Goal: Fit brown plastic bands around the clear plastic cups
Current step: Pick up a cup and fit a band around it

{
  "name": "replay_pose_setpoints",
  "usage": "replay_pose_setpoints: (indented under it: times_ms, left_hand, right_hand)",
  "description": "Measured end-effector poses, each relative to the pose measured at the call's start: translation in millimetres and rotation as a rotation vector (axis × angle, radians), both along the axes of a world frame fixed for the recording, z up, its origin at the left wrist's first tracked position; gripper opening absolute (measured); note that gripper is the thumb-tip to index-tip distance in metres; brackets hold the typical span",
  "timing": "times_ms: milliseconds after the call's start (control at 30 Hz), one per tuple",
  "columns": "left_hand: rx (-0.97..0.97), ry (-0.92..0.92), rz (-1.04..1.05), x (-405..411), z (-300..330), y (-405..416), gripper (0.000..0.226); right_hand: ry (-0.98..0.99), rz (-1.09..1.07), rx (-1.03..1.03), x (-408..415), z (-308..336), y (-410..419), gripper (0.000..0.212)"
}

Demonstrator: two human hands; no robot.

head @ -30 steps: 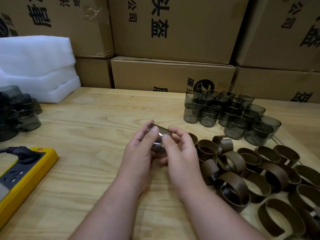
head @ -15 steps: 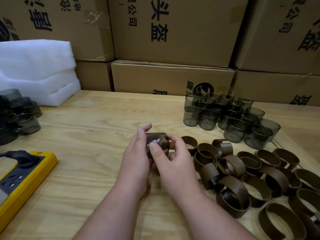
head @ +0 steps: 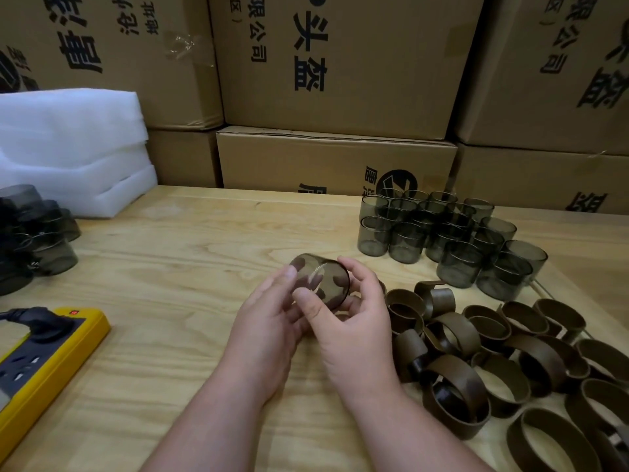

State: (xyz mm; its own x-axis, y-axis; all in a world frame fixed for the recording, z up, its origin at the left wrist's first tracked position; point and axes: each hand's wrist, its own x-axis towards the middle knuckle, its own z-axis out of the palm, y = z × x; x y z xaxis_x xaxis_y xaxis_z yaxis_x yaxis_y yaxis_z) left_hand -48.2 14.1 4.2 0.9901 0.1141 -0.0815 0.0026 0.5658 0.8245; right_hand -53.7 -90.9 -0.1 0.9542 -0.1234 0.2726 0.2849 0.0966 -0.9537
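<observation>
A smoky clear plastic cup point(head: 321, 282) lies on its side above the middle of the wooden table, its flat base turned toward me. My left hand point(head: 269, 321) holds its left side, thumb tip on the base. My right hand point(head: 354, 321) grips it from the right, fingers curled behind the rim and thumb across the front. I cannot tell whether a brown band sits around it. Several loose brown plastic bands point(head: 452, 335) are heaped on the table at the right. A cluster of upright clear cups point(head: 442, 233) stands behind them.
More smoky cups point(head: 37, 240) are piled at the left edge. A yellow power strip point(head: 44, 362) with a black plug lies at the front left. White foam sheets point(head: 71, 148) are stacked at the back left. Cardboard boxes point(head: 333, 80) wall off the table's far side.
Both hands turned the cup: it was held with its side up, now its flat base faces me. The hands stay at the same spot on the table.
</observation>
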Motion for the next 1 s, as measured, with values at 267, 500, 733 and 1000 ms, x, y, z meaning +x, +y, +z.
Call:
replay_pose_setpoints:
  times_ms: [267, 500, 733, 1000]
  left_hand:
    - [0.039, -0.042, 0.01, 0, -1, 2, 0.048]
    - [0.053, -0.058, 0.01, -1, 0, 1, 0.031]
    - [0.015, -0.029, -0.016, -1, 0, 2, 0.053]
    - [-0.223, 0.085, -0.059, 4, 4, 11, 0.041]
  right_hand:
    - [0.068, 0.05, 0.125, 2, 3, -2, 0.066]
    - [0.094, -0.005, 0.117, 0, 6, -5, 0.049]
    - [0.128, -0.016, 0.136, 2, 7, -7, 0.025]
    - [0.09, 0.127, 0.032, 2, 6, -9, 0.027]
